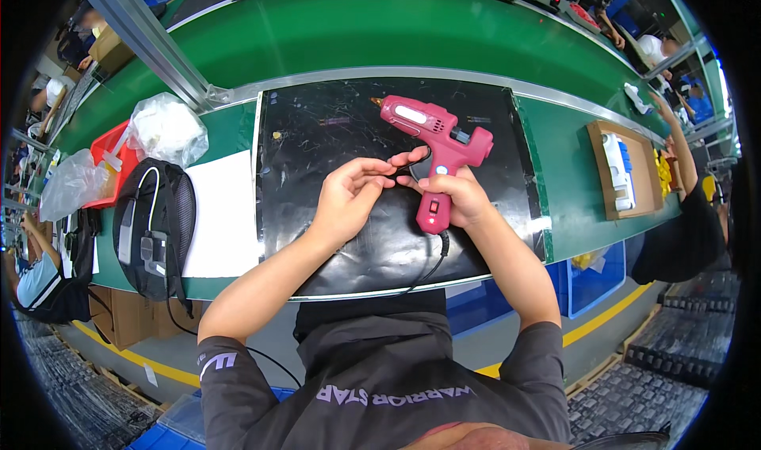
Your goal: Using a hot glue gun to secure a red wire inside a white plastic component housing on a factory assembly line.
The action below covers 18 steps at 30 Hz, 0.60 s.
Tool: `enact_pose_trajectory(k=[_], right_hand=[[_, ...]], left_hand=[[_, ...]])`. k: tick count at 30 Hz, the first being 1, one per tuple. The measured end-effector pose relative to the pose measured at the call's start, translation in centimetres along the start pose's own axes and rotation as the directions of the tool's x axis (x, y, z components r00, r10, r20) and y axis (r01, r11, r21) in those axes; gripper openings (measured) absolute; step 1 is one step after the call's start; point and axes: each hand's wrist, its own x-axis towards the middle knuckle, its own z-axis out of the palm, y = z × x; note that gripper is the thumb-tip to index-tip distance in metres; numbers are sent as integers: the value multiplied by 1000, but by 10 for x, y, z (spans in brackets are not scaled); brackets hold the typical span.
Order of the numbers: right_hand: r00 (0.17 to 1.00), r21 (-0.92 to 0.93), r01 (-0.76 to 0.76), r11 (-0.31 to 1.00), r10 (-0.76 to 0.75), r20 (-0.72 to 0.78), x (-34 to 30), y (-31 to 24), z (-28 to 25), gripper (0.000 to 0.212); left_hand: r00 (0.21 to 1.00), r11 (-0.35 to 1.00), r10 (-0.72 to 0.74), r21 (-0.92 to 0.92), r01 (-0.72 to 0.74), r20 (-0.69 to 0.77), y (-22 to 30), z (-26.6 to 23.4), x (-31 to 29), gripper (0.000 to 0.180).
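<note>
A pink hot glue gun (463,150) is held above the black mat (317,244), its nozzle toward the far left. My right hand (466,198) is closed round its handle, thumb across the near side. A black cord runs from the base of the handle down toward the table's near edge. My left hand (347,198) is closed, with thumb and fingertips drawn together just left of the black trigger. Something small and dark shows at those fingertips, too hidden to name.
Left of the mat lie a white sheet (222,212), a black mesh backpack (186,212) and a red bin (111,145) with plastic bags. At right stands a cardboard box (600,173) holding white and blue items. A metal rail (357,74) borders the green surface beyond. Other people work nearby.
</note>
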Motion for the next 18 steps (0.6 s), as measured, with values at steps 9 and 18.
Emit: enact_pose_trajectory(k=[9,18], right_hand=[[1000,5,9,1000,-8,-23,0,-3,-1,37],[998,37,-36,999,37,-43,2,0,6,37]], left_hand=[[1000,1000,-6,21,5,18,2,2,2,22],[999,998,-36,59,38,-39,1,-2,-5,17]])
